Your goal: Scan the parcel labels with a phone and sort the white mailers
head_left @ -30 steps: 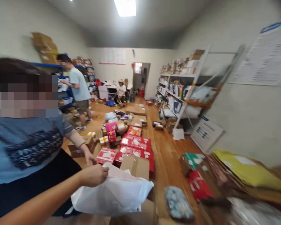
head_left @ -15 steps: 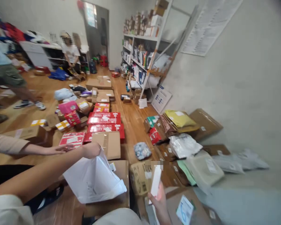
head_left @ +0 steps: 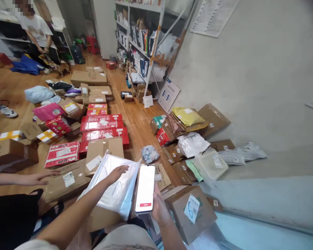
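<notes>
My left hand point(head_left: 117, 172) lies open with fingers stretched flat on a clear plastic mailer bag point(head_left: 114, 184), which rests on a cardboard box point(head_left: 104, 217) in front of me. My right hand point(head_left: 159, 208) grips a smartphone point(head_left: 145, 188) upright beside the bag, its screen bright white with a red bar at the bottom. A labelled brown box point(head_left: 190, 211) sits just right of that hand.
Another person's hand point(head_left: 38, 177) reaches in from the left over a flat brown box point(head_left: 65, 182). Red cartons point(head_left: 101, 130) and many parcels cover the wooden floor. Bagged parcels point(head_left: 193, 144) pile along the right wall. Shelving point(head_left: 143, 38) stands behind; a person point(head_left: 36, 33) crouches far back.
The view swung down and right. My left hand laid the plastic bag flat on the box and opened on it. My right hand raised the phone, screen now facing me.
</notes>
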`<action>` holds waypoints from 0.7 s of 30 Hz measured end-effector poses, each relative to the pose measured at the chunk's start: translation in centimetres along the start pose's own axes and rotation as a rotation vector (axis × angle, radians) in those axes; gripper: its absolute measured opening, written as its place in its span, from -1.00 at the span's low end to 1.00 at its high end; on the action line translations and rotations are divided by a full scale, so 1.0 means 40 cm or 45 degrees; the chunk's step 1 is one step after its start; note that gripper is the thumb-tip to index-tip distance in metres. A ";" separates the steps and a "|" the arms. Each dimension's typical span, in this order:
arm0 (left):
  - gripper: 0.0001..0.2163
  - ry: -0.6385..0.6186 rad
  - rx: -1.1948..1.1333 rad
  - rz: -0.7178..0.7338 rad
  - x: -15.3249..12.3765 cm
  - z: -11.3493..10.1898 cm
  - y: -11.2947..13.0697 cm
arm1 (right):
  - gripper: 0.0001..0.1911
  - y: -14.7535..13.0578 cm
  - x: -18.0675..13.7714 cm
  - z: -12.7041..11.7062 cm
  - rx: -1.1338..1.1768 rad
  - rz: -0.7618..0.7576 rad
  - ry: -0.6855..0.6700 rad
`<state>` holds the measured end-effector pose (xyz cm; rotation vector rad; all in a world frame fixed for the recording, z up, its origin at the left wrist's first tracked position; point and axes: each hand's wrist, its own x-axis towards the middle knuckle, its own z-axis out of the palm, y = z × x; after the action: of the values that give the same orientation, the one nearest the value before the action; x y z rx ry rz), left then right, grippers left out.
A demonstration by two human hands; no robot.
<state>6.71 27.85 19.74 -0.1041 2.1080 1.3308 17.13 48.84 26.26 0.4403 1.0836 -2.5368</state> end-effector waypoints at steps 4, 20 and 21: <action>-0.33 -0.043 -0.478 0.152 -0.094 0.025 0.071 | -0.24 0.016 0.019 0.014 -0.037 0.136 0.051; -0.68 0.359 -0.698 0.136 -0.180 -0.008 0.078 | -0.35 0.075 0.047 0.071 -0.129 0.236 0.044; -0.68 0.380 -0.692 0.134 -0.184 -0.010 0.077 | -0.37 0.075 0.047 0.078 -0.121 0.243 0.028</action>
<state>11.18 27.11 26.30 -0.4470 1.9426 2.0297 16.30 44.22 25.66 0.5206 1.1086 -2.3093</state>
